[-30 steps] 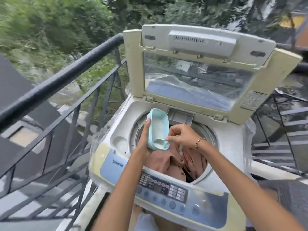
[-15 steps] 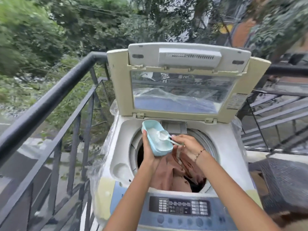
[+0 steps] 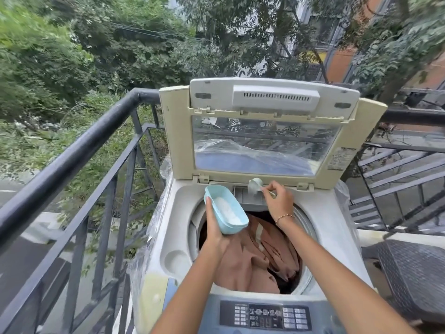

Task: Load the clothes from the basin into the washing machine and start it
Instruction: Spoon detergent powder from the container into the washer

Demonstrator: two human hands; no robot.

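Both busy: my left hand (image 3: 214, 235) grips the detergent tub (image 3: 225, 209), right hand (image 3: 279, 201) pinches the scoop (image 3: 255, 185) over the washing machine (image 3: 178, 227) drawer

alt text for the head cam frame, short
Over an open top-loading washing machine on a railed balcony, the left hand holds a blue container of white powder while the right hand tips a small scoop at the detergent tray. Brown clothes fill the drum.

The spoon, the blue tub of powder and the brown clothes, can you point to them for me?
Spoon (image 3: 255, 185), head view, on its tipped bowl, held by the right hand (image 3: 279, 201).
Blue tub (image 3: 238, 226), head view, on its near outer wall, held by the left hand (image 3: 214, 233).
Brown clothes (image 3: 243, 266), head view, on the folded cloth inside the drum.
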